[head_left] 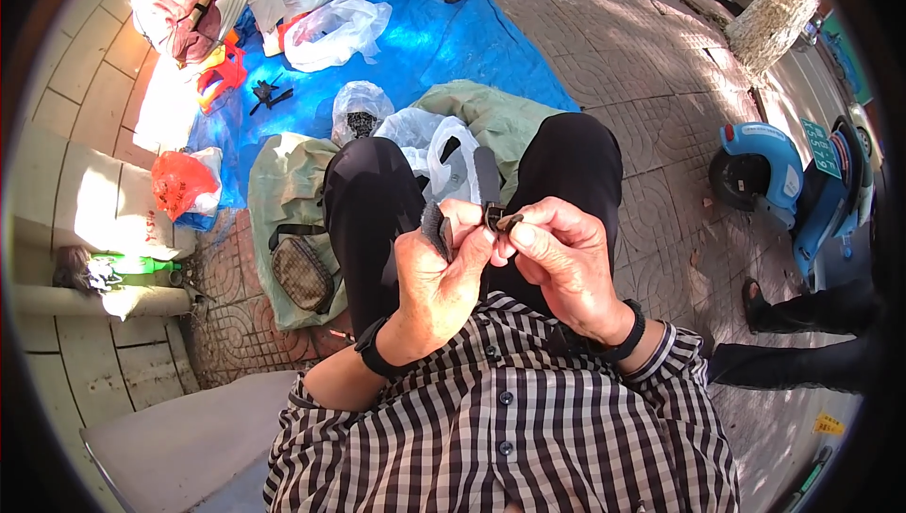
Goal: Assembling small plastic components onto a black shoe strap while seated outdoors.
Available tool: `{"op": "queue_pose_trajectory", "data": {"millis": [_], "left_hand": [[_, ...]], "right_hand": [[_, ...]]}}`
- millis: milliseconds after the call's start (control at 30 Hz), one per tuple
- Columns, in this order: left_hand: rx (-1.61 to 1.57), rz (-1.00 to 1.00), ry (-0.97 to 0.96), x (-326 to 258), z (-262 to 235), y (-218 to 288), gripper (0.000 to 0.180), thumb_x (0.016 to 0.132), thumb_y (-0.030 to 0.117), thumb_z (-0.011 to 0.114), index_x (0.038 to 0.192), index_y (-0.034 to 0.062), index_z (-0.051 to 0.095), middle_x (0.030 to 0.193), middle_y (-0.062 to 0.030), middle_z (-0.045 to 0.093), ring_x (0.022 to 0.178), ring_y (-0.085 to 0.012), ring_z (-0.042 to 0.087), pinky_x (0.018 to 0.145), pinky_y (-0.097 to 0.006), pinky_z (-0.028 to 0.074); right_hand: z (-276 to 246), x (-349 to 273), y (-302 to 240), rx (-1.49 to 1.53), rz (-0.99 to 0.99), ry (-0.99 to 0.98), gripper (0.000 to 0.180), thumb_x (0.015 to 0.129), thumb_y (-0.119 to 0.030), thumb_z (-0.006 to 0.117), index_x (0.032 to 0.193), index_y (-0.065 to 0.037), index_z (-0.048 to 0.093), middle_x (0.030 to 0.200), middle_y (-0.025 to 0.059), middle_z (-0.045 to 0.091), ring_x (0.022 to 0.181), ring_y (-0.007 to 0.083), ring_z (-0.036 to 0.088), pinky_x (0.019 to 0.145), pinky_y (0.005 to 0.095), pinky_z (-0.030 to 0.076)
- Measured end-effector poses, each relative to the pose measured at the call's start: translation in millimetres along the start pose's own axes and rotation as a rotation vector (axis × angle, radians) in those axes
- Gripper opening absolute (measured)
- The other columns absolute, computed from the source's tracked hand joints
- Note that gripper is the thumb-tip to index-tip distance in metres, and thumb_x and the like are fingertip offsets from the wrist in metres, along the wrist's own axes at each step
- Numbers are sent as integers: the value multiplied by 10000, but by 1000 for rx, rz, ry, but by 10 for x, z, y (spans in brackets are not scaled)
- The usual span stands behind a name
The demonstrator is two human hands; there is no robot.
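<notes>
Over my lap, both hands work at a dark strap (486,174) with a black buckle-like piece (493,218) on it. My left hand (436,266) is closed, pinching the strap at the buckle between thumb and fingers. A grey strap end (435,229) sticks up beside the left thumb. My right hand (566,258) pinches a small dark end from the other side, its fingertips almost touching the left ones. The exact join between strap and buckle is partly hidden by my fingers.
White plastic bags (429,140) and green sacking (288,178) lie beyond my knees, with a brown checked pouch (302,272) at left. A blue tarp (444,41) spreads ahead. Another person (184,13) sits far left. A blue scooter (769,173) stands at right, near someone's legs (802,338).
</notes>
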State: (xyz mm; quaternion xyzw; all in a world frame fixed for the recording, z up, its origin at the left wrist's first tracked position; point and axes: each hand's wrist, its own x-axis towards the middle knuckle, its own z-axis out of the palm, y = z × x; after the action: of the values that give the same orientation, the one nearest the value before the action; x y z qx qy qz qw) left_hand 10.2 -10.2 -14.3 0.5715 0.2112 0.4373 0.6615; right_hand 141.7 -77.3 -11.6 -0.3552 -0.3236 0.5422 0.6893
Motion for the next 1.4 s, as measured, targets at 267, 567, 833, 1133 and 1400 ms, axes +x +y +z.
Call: {"op": "queue_pose_trajectory", "data": {"millis": [267, 567, 833, 1133, 1400], "left_hand": [[171, 93, 21, 14, -3, -73, 66, 898, 36, 550, 870, -23, 539, 715, -66, 626, 656, -76, 587, 598, -211, 473], [247, 195, 25, 44, -22, -49, 84, 905, 63, 553, 895, -20, 541, 698, -69, 627, 641, -91, 608, 577, -216, 476], [379, 246, 43, 26, -42, -75, 90, 901, 70, 556, 928, -16, 551, 683, -75, 617, 622, -115, 619, 551, -226, 473], [517, 312, -38, -39, -36, 66, 83, 861, 33, 573, 922, -16, 544, 638, -87, 589, 542, -166, 605, 497, -259, 452], [601, 277, -81, -111, 1, 123, 134, 800, 10, 630, 834, 34, 503, 518, -43, 482, 394, -156, 489, 401, -263, 367]], "right_hand": [[64, 53, -129, 201, 257, 84, 80, 872, -106, 616, 870, -26, 610, 733, 37, 620, 489, 20, 402, 436, 169, 301], [73, 130, -163, 274, 360, 58, 74, 861, -87, 617, 857, -15, 603, 718, 34, 610, 439, 19, 352, 408, 178, 271], [42, 188, -202, 305, 488, 34, 79, 859, -85, 617, 863, -6, 610, 705, 48, 604, 421, 22, 357, 409, 177, 280], [92, 187, -164, 203, 258, 34, 87, 880, -101, 607, 930, -34, 587, 663, 10, 569, 459, 12, 393, 409, 158, 266], [76, 144, -150, -81, 136, -98, 207, 897, -187, 600, 1000, -8, 621, 710, -37, 555, 588, 12, 440, 501, 166, 343]]}}
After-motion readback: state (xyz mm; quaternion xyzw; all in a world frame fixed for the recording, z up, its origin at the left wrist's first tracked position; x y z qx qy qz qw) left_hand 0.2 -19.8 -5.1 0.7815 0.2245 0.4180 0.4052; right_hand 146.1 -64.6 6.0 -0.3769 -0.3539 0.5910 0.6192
